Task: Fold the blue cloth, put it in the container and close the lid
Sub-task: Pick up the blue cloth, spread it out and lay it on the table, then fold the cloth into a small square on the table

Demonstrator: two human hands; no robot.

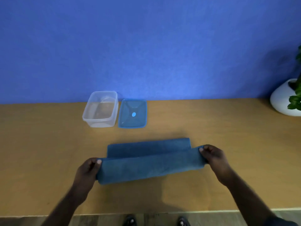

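Note:
The blue cloth (149, 162) lies across the middle of the wooden table, its near half lifted and doubled over toward the far half. My left hand (88, 170) pinches the cloth's left corner. My right hand (213, 158) pinches the right corner. Behind the cloth stands the clear plastic container (100, 109), open and with nothing in it. Its blue lid (132, 113) lies flat on the table just to the container's right, apart from it.
A white round pot with a green plant (286, 99) stands at the table's far right. A blue wall rises behind the table (40, 152). The table's front edge runs along the bottom, with shoes on the floor below.

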